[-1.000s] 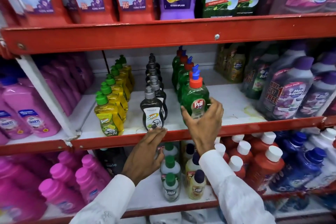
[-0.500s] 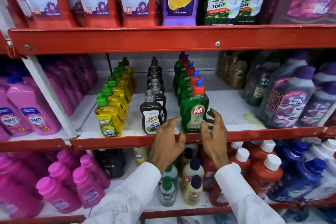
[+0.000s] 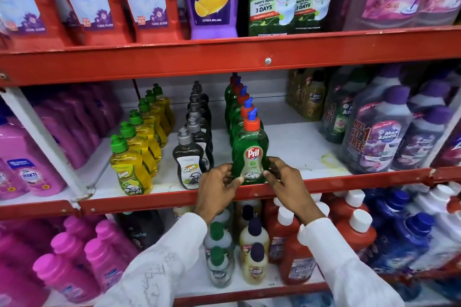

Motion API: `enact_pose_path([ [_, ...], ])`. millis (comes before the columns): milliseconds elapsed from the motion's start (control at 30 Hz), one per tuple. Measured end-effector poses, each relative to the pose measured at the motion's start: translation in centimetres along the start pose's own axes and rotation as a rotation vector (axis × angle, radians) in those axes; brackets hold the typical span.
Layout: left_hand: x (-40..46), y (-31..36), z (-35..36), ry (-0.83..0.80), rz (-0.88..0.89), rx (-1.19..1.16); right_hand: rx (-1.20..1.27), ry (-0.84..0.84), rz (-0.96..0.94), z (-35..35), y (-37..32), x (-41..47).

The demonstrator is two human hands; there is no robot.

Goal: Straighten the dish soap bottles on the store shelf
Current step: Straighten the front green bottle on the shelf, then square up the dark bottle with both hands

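Note:
Three rows of dish soap bottles stand on the middle shelf (image 3: 299,152). At the front of the green row is a green Pril bottle (image 3: 250,147) with a red cap and blue spout, upright, label facing me. My left hand (image 3: 218,188) grips its lower left side and my right hand (image 3: 287,183) grips its lower right side. To the left stands a row of black Super bottles (image 3: 188,161) with grey caps, and further left a row of yellow Super bottles (image 3: 129,167) with green caps.
Large purple cleaner bottles (image 3: 379,142) crowd the right of the same shelf, pink bottles (image 3: 27,172) the left bay. A red shelf edge (image 3: 349,179) runs along the front. Bathroom cleaners fill the shelf above; small bottles and red bottles stand below.
Both hands have closed in on the front Pril bottle from either side; the left hand moved right from the shelf edge. The view has shifted slightly downward.

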State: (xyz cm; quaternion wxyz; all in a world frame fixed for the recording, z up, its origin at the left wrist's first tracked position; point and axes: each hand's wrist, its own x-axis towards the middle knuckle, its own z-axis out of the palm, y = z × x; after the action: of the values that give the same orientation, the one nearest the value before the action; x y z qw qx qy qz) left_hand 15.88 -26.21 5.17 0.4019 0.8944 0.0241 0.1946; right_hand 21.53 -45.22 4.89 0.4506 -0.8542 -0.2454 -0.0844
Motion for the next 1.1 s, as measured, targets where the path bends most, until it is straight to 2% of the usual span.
enact_pose_path([
  [367,-0.1,0.0,-0.1,-0.014,0.022,-0.052,0.028,0.060,0.031,0.6,0.5,-0.1],
  [433,-0.4,0.2,-0.5,-0.040,0.040,-0.061,0.170,0.184,0.062,1.1,0.0,-0.6],
  [500,-1.3,-0.1,-1.4,-0.026,0.042,-0.107,0.286,0.460,0.062,1.8,-0.8,-1.8],
  [567,-2.7,-0.8,-2.7,0.104,0.042,-0.160,0.279,0.702,-0.001,3.0,-1.9,-3.3],
  [600,-3.5,-1.3,-3.6,0.225,0.059,-0.170,0.260,0.727,-0.051,3.8,-2.8,-3.8],
  [700,-4.8,-2.5,-6.2,0.586,0.067,-0.204,0.243,0.514,-0.186,6.8,-6.2,-4.0],
  [767,-4.5,-3.6,-7.4,0.658,0.001,-0.230,0.206,0.363,-0.203,8.6,-8.0,-2.8],
  [800,-4.1,-4.2,-7.8,0.607,-0.041,-0.218,0.198,0.293,-0.173,9.3,-8.7,-1.9],
  [867,-3.3,-5.3,-8.4,0.406,-0.089,-0.153,0.160,0.146,-0.087,10.2,-9.3,-0.3],
  [967,-2.2,-6.8,-8.8,0.157,-0.046,-0.072,0.012,-0.007,-0.029,10.5,-9.0,1.3],
  [1033,-1.5,-7.3,-8.9,0.076,-0.053,-0.112,-0.038,-0.025,-0.036,10.5,-8.6,1.7],
  [1100,-1.0,-7.8,-9.0,0.063,-0.084,-0.156,-0.070,-0.030,-0.035,10.6,-8.4,1.9],
])
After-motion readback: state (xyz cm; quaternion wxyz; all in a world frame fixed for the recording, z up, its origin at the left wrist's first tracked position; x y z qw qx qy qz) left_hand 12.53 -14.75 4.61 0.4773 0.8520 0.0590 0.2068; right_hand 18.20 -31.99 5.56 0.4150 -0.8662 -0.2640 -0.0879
